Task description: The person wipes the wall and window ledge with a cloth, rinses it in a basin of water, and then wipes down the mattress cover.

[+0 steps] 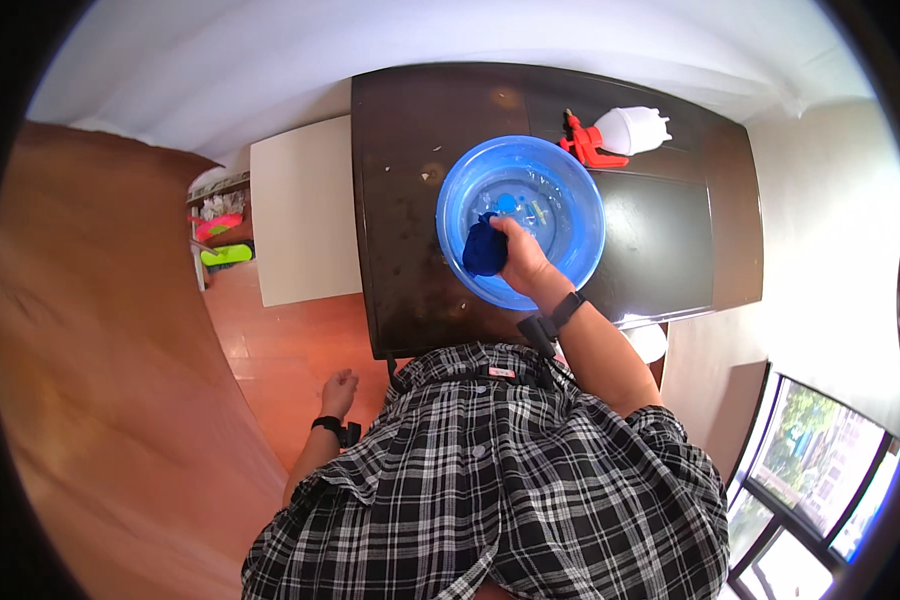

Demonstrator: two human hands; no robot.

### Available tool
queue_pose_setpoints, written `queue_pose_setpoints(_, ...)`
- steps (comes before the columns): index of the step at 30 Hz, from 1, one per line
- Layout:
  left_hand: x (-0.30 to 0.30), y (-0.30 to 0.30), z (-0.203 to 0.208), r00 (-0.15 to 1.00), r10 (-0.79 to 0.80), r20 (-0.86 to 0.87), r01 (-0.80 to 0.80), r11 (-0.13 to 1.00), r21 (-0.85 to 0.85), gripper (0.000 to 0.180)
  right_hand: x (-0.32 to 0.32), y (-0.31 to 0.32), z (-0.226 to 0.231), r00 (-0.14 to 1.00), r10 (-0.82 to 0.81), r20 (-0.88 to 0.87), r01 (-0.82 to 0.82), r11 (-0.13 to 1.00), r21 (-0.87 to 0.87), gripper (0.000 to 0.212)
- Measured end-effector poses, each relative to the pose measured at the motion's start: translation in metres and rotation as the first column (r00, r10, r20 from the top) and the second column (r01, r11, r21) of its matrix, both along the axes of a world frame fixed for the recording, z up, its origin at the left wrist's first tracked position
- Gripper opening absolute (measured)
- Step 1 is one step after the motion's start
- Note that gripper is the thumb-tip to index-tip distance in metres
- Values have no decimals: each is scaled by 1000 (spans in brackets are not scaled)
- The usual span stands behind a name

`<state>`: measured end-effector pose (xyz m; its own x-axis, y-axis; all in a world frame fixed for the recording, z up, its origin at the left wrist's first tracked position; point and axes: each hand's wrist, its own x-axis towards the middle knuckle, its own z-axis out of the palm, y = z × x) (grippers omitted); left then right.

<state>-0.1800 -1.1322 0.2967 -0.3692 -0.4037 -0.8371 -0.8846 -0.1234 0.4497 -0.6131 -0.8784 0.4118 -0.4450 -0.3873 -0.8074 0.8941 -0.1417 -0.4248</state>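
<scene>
My right hand is closed on a bunched dark blue cloth. It holds the cloth over the near left part of a round blue basin. Clear water lies in the basin, with a small bright blue round thing and a few light shiny bits that I cannot make out. Away from the table, my left hand hangs low at my left side. Its fingers are loosely curled in, and nothing shows in them.
The basin stands on a dark brown table with wet spots and small pale scraps. Behind its right rim lies a white spray bottle with a red spray head. A pale board adjoins the table's left edge. A brown curtain-like sheet hangs farther left.
</scene>
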Motion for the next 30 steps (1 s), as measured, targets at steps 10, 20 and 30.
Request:
queue_pose_setpoints(10, -8, -38, -20, 984, -176, 40, 174, 984, 42, 51, 28, 19, 30, 891, 218, -398, -183, 975, 123, 64)
queue_pose_setpoints(20, -29, -148, -91, 872, -488, 34, 485, 872, 71, 53, 65, 35, 46, 613, 607, -506, -568, 784, 252, 59)
queue_pose_setpoints(30, -269, -120, -28, 409, -908, -91, 910, 399, 110, 53, 178, 144, -23, 939, 239, -247, 2, 715, 699, 56)
